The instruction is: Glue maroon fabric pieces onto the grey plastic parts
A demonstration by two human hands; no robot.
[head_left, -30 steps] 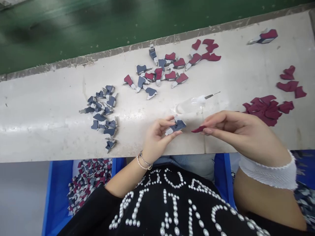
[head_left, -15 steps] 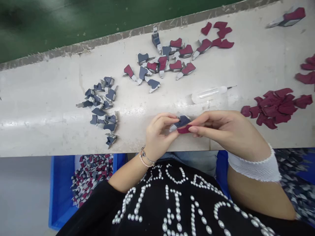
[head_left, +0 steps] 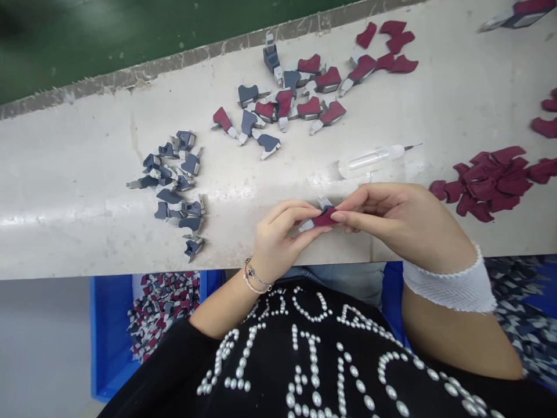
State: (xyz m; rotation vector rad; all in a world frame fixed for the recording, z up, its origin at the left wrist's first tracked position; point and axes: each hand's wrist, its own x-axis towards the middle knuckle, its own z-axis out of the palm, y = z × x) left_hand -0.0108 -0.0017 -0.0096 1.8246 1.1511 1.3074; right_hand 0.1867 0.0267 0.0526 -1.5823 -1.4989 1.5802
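My left hand point(head_left: 278, 238) pinches a small blue-grey plastic part point(head_left: 321, 204) with a white tip near the table's front edge. My right hand point(head_left: 394, 223) presses a dark red piece point(head_left: 324, 218) onto that part with its fingertips, so both hands meet on the same little assembly. A clear glue applicator point(head_left: 369, 159) with a thin needle lies just beyond my right hand.
Bare blue-grey parts point(head_left: 176, 188) lie at the left; parts with red covers point(head_left: 300, 104) sit at the back centre. Loose red pieces point(head_left: 491, 183) are piled at the right. A blue bin point(head_left: 104, 331) of mixed parts stands below the white table point(head_left: 78, 226); a green belt point(head_left: 108, 35) runs behind.
My right hand has brought the red piece leftward onto the blue-grey part held in my left hand; the two were apart a second ago. The view has shifted slightly.
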